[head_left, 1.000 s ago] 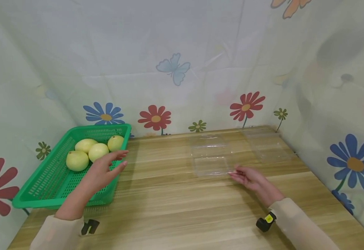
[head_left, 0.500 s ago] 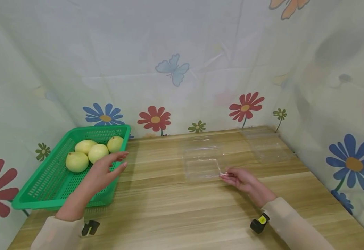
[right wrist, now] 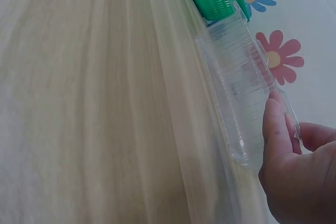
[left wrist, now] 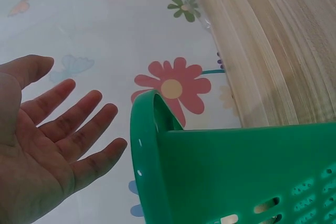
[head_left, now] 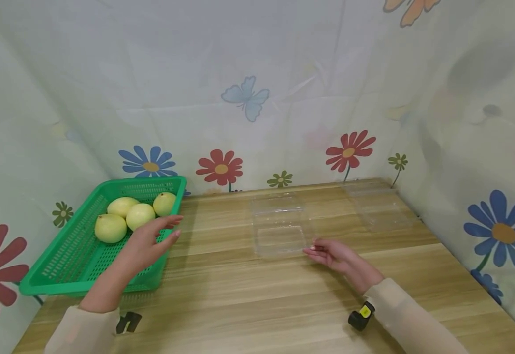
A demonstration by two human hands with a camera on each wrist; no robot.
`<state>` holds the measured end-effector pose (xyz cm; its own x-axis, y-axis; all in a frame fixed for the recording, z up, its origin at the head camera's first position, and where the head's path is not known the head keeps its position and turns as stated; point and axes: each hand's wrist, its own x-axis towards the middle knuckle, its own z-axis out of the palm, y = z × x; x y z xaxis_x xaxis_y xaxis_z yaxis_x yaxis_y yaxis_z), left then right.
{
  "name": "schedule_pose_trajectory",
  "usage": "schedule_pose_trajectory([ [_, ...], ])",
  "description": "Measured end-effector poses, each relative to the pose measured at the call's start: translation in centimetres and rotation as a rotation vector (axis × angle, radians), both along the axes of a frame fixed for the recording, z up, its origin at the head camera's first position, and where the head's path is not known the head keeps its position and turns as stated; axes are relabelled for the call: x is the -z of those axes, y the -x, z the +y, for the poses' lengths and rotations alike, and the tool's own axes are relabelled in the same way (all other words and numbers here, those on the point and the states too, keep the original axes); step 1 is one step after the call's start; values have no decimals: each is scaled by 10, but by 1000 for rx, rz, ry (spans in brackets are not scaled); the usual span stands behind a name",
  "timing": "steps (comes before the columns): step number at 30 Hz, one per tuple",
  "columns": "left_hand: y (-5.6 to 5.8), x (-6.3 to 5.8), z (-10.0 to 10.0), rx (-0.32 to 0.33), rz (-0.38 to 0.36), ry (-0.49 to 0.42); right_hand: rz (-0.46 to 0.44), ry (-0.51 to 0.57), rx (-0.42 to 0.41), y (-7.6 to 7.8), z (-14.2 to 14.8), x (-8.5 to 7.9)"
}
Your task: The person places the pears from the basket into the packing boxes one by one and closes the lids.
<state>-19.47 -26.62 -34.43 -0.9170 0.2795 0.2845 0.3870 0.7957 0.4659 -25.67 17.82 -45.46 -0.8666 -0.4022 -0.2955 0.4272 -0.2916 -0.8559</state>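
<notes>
My right hand [head_left: 330, 254] pinches the near right corner of a clear plastic clamshell box [head_left: 279, 238], thumb on one side of the rim and fingers on the other in the right wrist view. The box lies low over the wooden table with its lid raised at the back. My left hand [head_left: 144, 246] hovers by the right rim of a green plastic basket [head_left: 80, 282], fingers relaxed and spread, holding nothing. Several pale yellow-green round fruits [head_left: 110, 228] sit inside the basket toward its back.
A second clear plastic box [head_left: 386, 211] lies at the table's back right corner. The wooden table [head_left: 248, 305] meets a flower-printed curtain [head_left: 257, 137] along its back and right edges. The green basket takes up the left side.
My right hand has moved left, drawing the clear box left and slightly nearer across the table. The left hand has stayed by the basket.
</notes>
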Motion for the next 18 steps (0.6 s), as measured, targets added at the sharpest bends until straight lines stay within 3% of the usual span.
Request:
schedule_pose_trajectory([
  [18, 1, -3, -1, -2, -20, 5, -8, -39, -32, -1, -20, 2],
])
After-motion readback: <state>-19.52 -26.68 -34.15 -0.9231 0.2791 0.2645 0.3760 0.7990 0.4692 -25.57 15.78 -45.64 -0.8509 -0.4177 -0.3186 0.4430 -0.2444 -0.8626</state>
